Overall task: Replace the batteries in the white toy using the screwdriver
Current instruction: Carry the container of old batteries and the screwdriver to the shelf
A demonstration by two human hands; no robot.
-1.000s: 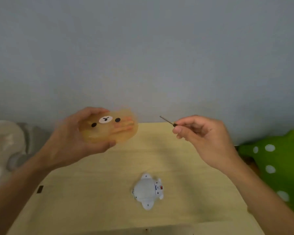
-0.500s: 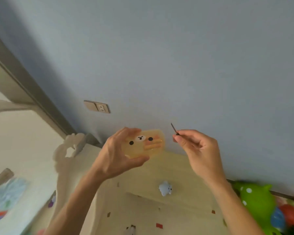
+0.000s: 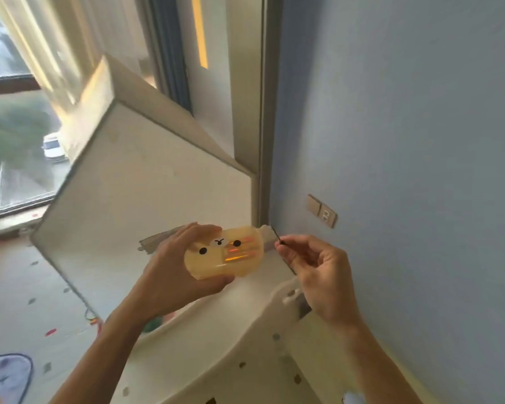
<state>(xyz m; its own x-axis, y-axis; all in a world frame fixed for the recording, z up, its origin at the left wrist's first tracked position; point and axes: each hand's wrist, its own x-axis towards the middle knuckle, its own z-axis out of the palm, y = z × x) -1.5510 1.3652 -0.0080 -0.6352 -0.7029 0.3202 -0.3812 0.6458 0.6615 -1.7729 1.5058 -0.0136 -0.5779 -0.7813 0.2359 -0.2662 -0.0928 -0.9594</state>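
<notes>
My left hand grips a translucent yellow case with a bear face printed on it; orange shapes show through its side. To its right, my right hand pinches a thin screwdriver, whose dark metal tip points up and left, close to the case's right end. Both are held up in the air in front of me. A small bit of the white toy seems to show at the bottom edge.
A blue wall with a beige switch and socket is on the right. A window and white sill box fill the left. A white plastic fence panel runs below my hands.
The view has swung up and to the left, away from the wooden table and green toy toward the window. Both hands keep their grips and stay close together.
</notes>
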